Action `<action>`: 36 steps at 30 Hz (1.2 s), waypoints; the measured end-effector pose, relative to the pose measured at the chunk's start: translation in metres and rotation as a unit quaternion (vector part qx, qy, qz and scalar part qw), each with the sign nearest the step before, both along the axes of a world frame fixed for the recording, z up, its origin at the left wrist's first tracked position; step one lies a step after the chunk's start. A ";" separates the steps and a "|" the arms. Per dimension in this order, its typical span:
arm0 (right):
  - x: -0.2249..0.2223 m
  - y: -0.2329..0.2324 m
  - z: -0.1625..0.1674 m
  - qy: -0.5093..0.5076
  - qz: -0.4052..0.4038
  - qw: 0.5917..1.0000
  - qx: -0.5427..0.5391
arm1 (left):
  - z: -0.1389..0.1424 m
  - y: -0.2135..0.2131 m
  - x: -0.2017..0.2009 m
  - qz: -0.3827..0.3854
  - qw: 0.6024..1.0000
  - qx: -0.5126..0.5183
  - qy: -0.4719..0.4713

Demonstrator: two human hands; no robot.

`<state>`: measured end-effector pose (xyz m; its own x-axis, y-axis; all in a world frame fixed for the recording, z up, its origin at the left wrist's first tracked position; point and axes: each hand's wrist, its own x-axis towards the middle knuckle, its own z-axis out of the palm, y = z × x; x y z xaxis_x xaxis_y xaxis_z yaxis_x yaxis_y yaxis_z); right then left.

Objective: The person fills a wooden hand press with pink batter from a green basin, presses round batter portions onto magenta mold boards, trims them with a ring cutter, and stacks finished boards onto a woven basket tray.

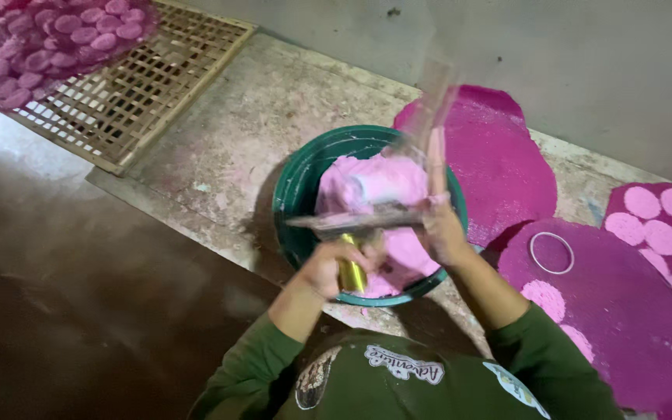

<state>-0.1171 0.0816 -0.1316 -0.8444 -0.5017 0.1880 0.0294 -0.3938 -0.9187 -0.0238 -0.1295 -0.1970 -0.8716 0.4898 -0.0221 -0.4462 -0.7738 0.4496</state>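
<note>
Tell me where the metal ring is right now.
The metal ring lies flat on a dark pink round sheet at right of the head view, right of the green basin and the right hand.

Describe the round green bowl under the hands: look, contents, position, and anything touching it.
The round green bowl looks like plastic, with a dark teal inside. It sits upright on a stained concrete surface, heaped with soft pale pink dough rising above its rim. Its far edge meets or overlaps a flat magenta sheet. The left hand and right hand work a blurred metal tool with a yellow handle just above it.
</note>
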 end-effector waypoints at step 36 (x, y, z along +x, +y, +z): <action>0.247 0.368 -0.054 -0.144 -0.202 0.924 0.290 | -0.002 0.293 -0.122 0.080 0.774 -0.481 0.405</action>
<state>0.1295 0.4497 -0.1852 -0.9580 -0.0812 -0.2751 0.2633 0.1314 -0.9557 -0.1453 0.1632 -0.1989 -0.8383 0.4709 0.2747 0.3490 0.0765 0.9340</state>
